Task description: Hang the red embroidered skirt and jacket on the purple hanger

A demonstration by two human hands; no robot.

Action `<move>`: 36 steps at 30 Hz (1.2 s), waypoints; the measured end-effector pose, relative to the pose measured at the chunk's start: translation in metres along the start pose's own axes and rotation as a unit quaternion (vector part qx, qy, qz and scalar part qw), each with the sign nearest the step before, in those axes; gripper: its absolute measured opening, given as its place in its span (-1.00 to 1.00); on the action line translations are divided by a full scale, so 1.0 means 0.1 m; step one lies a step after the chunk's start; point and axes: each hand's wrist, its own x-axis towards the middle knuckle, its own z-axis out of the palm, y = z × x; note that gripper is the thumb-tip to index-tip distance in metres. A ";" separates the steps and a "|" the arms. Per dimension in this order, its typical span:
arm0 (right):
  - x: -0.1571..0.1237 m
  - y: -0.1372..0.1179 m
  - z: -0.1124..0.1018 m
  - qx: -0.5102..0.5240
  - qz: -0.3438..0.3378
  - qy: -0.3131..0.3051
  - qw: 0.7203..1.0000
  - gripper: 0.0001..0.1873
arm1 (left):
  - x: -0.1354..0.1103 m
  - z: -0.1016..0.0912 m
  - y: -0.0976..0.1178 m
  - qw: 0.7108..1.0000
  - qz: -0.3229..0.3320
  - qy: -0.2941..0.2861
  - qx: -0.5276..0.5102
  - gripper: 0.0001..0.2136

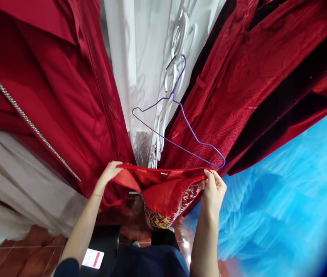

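Note:
A red garment (163, 192) with gold and white patterning low on its front is stretched between my two hands, its upper edge level. My left hand (111, 171) is closed on the left end of that edge. At the right end, my right hand (214, 186) pinches the edge between thumb and fingers. A small white label shows inside the garment near the middle. Just above it, a purple wire hanger (177, 100) hangs by its hook from a white scrolled metal stand (180, 38). The hanger's right corner is close to my right hand.
Dark red gowns (56, 84) hang on the left, one with a sparkling trim, above pale skirts (33, 173). Red patterned dresses (227, 88) and a blue tulle gown (290, 184) fill the right. Below my left arm, a phone (93, 258) lies on a black surface.

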 end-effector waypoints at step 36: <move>0.89 -0.59 0.12 0.004 0.051 -0.189 0.981 -0.57 | 1.78 -1.17 1.84 0.952 0.241 0.167 -0.091 -0.74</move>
